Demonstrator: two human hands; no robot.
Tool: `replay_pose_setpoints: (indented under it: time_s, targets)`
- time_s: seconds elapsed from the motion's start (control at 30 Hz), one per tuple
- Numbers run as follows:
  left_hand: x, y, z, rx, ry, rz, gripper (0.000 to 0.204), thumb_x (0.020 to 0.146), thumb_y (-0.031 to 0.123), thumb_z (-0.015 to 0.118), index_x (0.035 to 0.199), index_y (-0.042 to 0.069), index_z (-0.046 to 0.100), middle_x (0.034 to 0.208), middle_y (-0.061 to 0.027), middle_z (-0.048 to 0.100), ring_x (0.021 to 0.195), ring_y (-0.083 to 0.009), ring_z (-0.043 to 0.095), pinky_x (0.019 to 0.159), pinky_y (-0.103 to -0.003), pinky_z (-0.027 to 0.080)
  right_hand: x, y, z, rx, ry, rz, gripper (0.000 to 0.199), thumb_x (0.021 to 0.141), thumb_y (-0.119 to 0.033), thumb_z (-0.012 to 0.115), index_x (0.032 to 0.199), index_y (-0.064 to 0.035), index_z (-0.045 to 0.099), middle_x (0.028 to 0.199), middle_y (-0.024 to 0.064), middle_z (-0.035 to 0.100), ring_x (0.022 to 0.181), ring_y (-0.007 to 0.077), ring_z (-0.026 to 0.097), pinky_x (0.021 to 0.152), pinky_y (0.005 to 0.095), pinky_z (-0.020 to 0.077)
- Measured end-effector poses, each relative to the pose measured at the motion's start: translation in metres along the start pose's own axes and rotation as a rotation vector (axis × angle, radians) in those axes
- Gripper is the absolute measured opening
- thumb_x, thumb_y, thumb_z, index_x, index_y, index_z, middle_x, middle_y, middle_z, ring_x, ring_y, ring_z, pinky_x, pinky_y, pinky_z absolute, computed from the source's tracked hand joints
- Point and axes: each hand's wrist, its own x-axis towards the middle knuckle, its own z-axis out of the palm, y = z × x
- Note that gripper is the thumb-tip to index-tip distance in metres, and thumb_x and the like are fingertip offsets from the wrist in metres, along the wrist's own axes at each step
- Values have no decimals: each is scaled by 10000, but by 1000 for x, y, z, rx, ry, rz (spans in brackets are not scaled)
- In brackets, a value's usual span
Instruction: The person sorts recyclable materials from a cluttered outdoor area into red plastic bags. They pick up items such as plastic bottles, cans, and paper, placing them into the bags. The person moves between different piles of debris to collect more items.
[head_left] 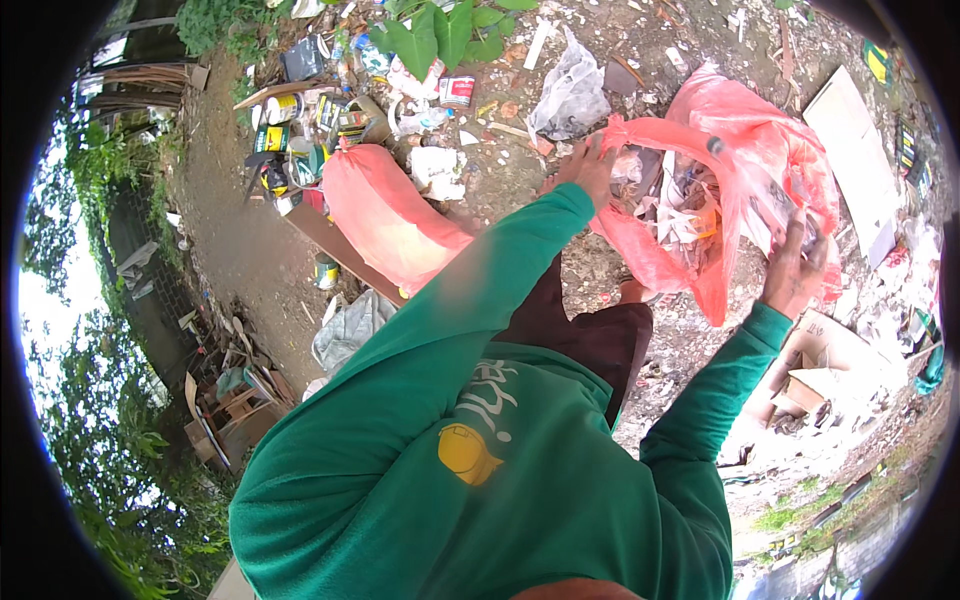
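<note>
A large pink plastic bag (668, 132) stands with its mouth gaping in front of me, partly filled with paper scraps and other litter (682, 205). At its left rim my left hand (590, 172) is closed on the plastic, the arm stretched out. My right hand (795, 275) is at the bag's right side, its fingers bent around a crumpled, greyish see-through plastic piece (770, 200) that lies against the pink film. Part of that piece is hidden by the fingers. Left of the bag, a second, filled pink bag (385, 210) lies on the ground.
Clear plastic film (570, 92) lies beyond my left hand. Paint tins and bottles (300, 125) are heaped at the far left, near a brown board (335, 245). A flat cardboard sheet (850, 155) and an opened carton (815, 375) lie to the right. Broad green leaves (435, 40) overhang the far side.
</note>
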Motion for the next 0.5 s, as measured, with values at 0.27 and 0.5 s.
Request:
replay_pose_setpoints:
  time_s: [0.27,0.5]
  targets:
    - [14,15,36,-545,316,38,592,813,364,628,1362,197,481,1487,-141,345,1361,-339,302,1077,-548,231,-77,-69,159,-12,-505,-318,479,839,-399,669,1070,20,653,1007,211,683,892,300,681,824,374,524]
    - [45,22,-47,301,223,270,776,726,428,740,1387,189,412,1498,-84,343,1373,-305,288,1067,-600,185,-34,89,125,-466,-462,-153,295,826,-275,579,954,-33,689,870,175,707,748,285,699,764,415,555]
